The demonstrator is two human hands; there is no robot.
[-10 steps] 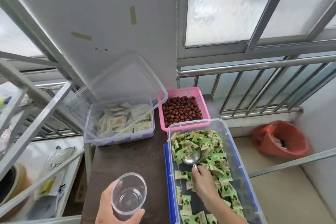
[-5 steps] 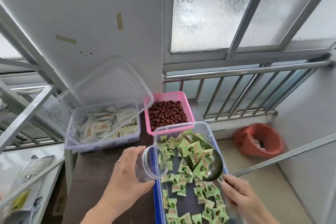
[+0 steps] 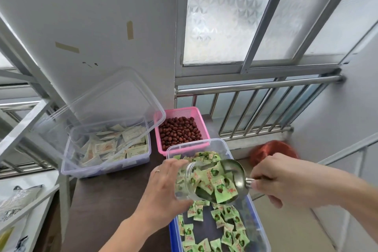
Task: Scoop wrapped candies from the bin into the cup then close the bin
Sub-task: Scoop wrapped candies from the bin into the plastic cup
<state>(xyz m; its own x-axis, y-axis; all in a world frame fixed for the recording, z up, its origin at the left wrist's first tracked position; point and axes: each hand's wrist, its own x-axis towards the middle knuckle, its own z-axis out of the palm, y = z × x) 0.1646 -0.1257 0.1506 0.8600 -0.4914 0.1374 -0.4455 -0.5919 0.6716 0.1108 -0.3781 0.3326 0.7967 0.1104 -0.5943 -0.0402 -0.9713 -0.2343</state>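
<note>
My left hand [image 3: 163,188] grips a clear plastic cup [image 3: 187,180], tilted on its side over the bin with its mouth facing right. My right hand [image 3: 274,178] holds the handle of a metal scoop [image 3: 235,174] loaded with green wrapped candies [image 3: 216,184]; the scoop's lip is at the cup's mouth. Below them is the clear bin with blue edges [image 3: 255,217], lid off, with several green candies [image 3: 225,231] spread over its bottom.
A pink basket of red dates [image 3: 201,132] stands behind the bin. At the left is a clear box of white packets [image 3: 106,166] with its lid [image 3: 102,104] leaning open against the wall. A dark table [image 3: 106,206], a metal railing [image 3: 255,88] and a red bag [image 3: 272,149] surround them.
The loaded scoop has swung left and up to the cup's mouth. My left hand has brought the tilted cup over the bin to meet it.
</note>
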